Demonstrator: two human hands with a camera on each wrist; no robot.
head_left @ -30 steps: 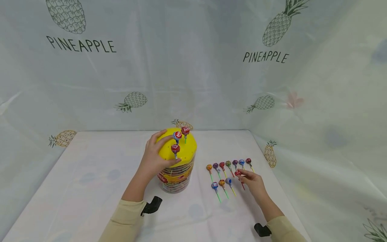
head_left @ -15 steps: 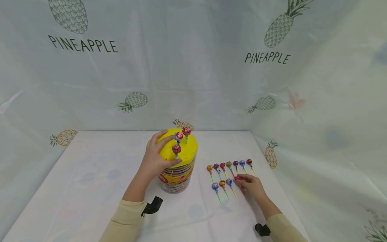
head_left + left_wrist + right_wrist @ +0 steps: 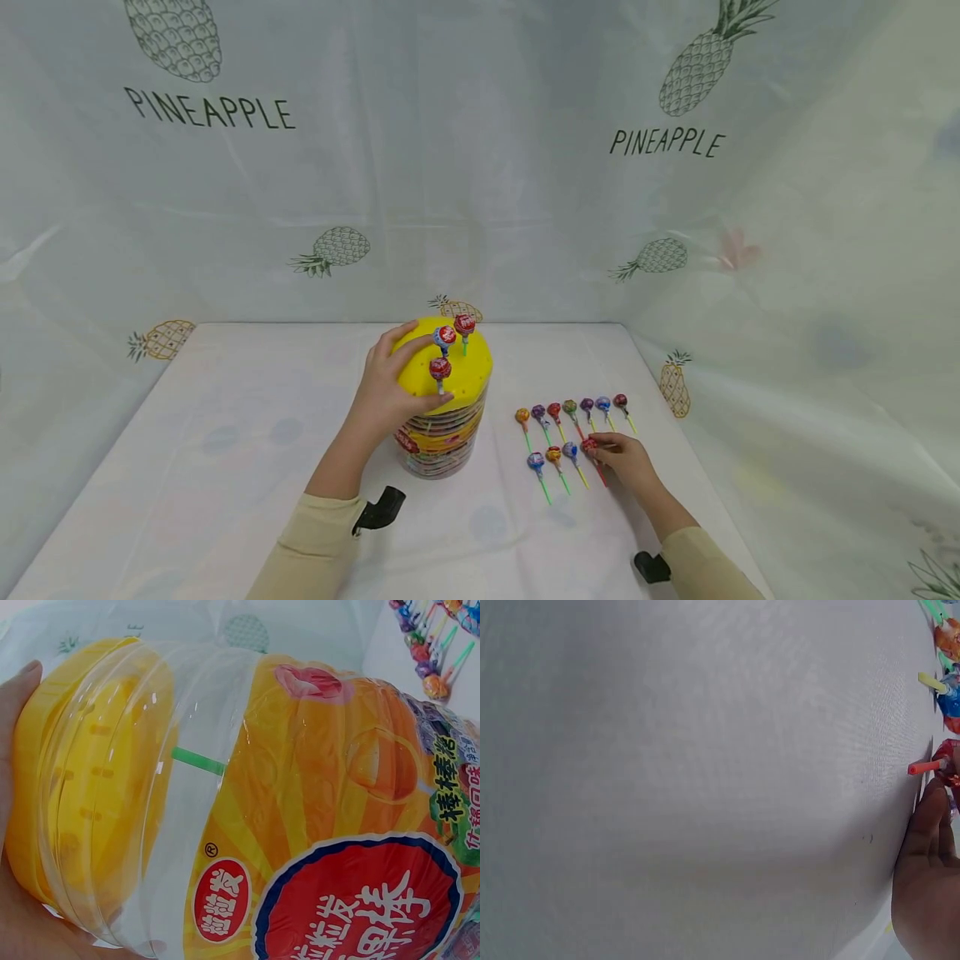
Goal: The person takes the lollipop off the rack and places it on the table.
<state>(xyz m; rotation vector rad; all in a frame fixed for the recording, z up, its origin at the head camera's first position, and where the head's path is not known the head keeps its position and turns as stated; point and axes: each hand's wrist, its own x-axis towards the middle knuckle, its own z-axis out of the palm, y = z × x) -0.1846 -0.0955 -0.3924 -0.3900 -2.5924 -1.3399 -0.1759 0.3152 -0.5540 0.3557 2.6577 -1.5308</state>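
Observation:
My left hand (image 3: 384,390) grips the yellow lid (image 3: 472,367) of a clear plastic candy jar (image 3: 442,454), thumb on the near side and fingers over the far left. Three lollipops stand upright in the lid: one blue and red (image 3: 444,337), a red one (image 3: 465,323) behind it and another red one (image 3: 439,368) in front. Through the jar wall in the left wrist view shows a green stick (image 3: 198,761). On the right, my right hand (image 3: 628,461) pinches a red lollipop (image 3: 589,447) by its head, low at the tabletop, its red stick (image 3: 927,767) pointing toward me.
Left of the pinched lollipop lie a blue (image 3: 536,462), an orange (image 3: 553,455) and another blue lollipop (image 3: 570,451). Behind them runs a row of several more, from an orange one (image 3: 522,415) to a dark red one (image 3: 621,401). A pineapple-print curtain (image 3: 480,167) backs the white table (image 3: 262,467).
My right hand has brought the red lollipop down and nearer to me, to the right end of the front row. My left hand keeps its hold on the lid.

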